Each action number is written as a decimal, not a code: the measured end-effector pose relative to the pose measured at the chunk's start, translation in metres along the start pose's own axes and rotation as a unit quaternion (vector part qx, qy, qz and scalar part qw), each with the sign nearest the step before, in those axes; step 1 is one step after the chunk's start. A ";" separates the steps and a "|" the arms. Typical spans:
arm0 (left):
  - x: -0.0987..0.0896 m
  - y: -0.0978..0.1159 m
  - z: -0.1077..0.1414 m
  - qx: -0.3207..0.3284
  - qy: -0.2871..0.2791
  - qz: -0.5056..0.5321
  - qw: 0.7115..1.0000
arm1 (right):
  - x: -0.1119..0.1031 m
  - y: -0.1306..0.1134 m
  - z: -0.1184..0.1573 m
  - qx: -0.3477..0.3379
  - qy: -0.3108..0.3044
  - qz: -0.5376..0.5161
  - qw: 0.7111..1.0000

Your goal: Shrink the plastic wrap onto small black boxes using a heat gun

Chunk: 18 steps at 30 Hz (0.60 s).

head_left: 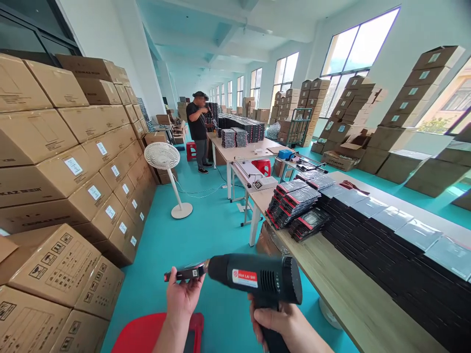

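Above a teal floor [206, 235], the left hand [185, 295] pinches a slim black box [186, 273] at seven o'clock; the right hand [275, 318] grips a heat gun [257, 278] at six. Heating the box seems in hand; the next move calls for careful nozzle [207, 265] spacing.

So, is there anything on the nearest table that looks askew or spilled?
Slightly: the red-edged packs toward the far end of the table are stacked unevenly, edges jutting out, while the black stacks beside them look neater. I see nothing spilled.
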<state>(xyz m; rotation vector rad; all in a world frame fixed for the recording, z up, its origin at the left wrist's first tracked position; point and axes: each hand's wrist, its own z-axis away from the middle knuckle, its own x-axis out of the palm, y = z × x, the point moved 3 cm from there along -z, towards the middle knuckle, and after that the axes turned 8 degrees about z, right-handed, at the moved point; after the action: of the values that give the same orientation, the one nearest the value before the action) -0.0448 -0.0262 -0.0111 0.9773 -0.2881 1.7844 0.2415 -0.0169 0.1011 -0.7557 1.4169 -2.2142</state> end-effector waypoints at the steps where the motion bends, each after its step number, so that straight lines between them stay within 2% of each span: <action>1: 0.000 -0.001 0.001 -0.008 -0.002 0.001 1.000 | -0.002 0.000 0.000 -0.010 0.028 0.010 1.000; 3: 0.001 -0.002 0.004 -0.020 -0.010 0.003 1.000 | -0.005 0.001 0.000 -0.001 0.047 0.018 0.999; 7: 0.002 -0.002 0.008 0.008 -0.014 -0.009 1.000 | -0.005 0.011 0.002 0.055 -0.008 -0.005 0.998; 10: 0.004 -0.003 0.010 0.003 -0.040 -0.042 0.998 | -0.018 0.015 0.001 0.025 0.048 0.009 0.999; 12: 0.005 -0.002 0.015 0.011 -0.068 -0.121 0.990 | -0.028 0.018 0.002 0.035 0.077 0.008 0.996; 15: 0.010 -0.001 0.026 0.049 -0.133 -0.296 0.945 | -0.029 0.016 0.007 0.065 0.047 -0.047 0.996; 18: 0.016 -0.001 0.037 0.050 -0.203 -0.423 0.882 | -0.012 0.002 0.004 0.043 -0.011 -0.066 0.997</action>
<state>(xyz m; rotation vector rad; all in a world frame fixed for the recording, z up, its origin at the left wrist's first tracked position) -0.0283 -0.0372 0.0235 1.2934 -0.0019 0.7948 0.2530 -0.0134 0.0985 -0.8646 1.2842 -2.3425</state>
